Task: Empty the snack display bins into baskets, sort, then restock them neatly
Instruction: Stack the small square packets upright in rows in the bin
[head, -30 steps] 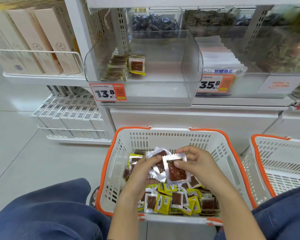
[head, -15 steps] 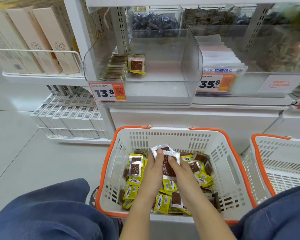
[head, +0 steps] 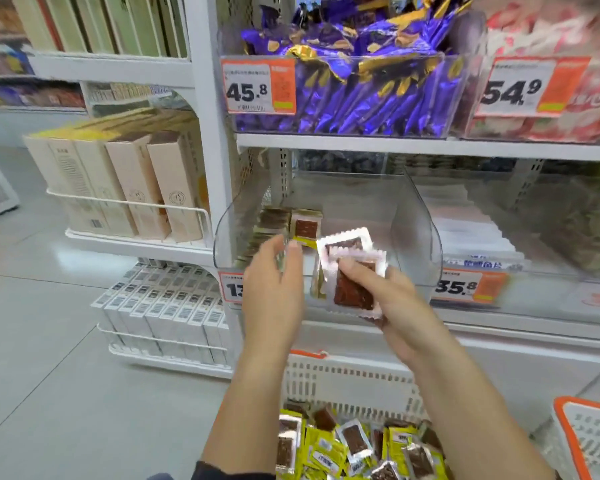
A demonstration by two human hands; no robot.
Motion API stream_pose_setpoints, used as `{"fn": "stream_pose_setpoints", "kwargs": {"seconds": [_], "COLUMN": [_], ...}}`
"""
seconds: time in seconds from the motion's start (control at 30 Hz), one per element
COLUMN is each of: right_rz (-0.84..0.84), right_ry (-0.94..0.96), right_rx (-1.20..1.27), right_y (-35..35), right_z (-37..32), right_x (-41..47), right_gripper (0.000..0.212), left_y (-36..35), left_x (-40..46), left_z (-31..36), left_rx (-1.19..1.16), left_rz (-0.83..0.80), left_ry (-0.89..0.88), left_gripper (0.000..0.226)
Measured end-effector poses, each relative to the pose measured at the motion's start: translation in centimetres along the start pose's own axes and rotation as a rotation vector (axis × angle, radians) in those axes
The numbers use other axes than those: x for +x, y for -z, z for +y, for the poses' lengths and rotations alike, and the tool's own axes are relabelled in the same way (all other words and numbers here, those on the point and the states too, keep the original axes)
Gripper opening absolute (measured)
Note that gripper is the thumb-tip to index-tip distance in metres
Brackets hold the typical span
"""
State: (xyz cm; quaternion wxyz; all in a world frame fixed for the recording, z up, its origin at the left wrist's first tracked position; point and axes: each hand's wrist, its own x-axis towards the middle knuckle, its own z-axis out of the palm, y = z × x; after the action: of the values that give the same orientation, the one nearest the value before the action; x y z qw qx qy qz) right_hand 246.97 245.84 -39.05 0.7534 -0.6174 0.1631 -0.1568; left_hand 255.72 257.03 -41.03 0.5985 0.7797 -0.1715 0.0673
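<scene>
right grip point(head: 378, 299): thumb and fingers pinch small stack of silver-edged snack packets point(head: 350, 271), held at front lip of clear bin point(head: 426, 237). left grip point(head: 274, 282): fingers straight, holds nothing, beside yellow packets point(head: 281, 230) stacked in bin's left corner. packets likely light, flat, foil slick; stack may fan out. best pinched across flat faces, mid-stack. more packets in basket point(head: 354, 386) below.

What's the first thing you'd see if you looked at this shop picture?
Probably the shiny purple sweets heaped in the top bin, beside the big 45.8 price tag. Next, in the middle, the right hand holds a few snack packets up at the nearly empty clear bin, the left hand open beside them.
</scene>
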Motion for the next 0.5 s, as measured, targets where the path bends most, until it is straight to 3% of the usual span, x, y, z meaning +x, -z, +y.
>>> {"fn": "stream_pose_setpoints", "kwargs": {"seconds": [0.07,0.1,0.2,0.3,0.4,0.5], "right_rz": [0.016,0.012,-0.114,-0.296,-0.457,-0.453], "right_ry": [0.117,0.148,0.168,0.095,-0.002,-0.023], "right_rx": [-0.261,-0.414,-0.918,-1.446,-1.625,-1.601], "right_y": [0.2,0.3,0.7,0.2,-0.7,-1.5], "right_z": [-2.6,-3.6,-4.0,-1.7,1.1,2.1], "right_x": [3.7,5.5,11.3,16.6,20.7,22.9], "right_gripper": [0.020,0.023,0.022,0.039,0.050,0.053], "left_y": [0.9,1.2,1.7,1.6,1.2,0.9], "left_x": [3.2,4.6,7.4,8.5,8.6,8.6], "left_z": [-0.9,-1.5,-3.5,-5.6,-6.8,-7.2], "left_rx": [0.063,0.093,0.099,0.027,0.001,-0.010], "left_rz": [0.296,0.370,0.388,0.376,0.383,0.400], "left_ry": [0.003,0.034,0.140,0.230,0.249,0.243], "left_gripper": [0.047,0.051,0.061,0.050,0.032,0.026]}}
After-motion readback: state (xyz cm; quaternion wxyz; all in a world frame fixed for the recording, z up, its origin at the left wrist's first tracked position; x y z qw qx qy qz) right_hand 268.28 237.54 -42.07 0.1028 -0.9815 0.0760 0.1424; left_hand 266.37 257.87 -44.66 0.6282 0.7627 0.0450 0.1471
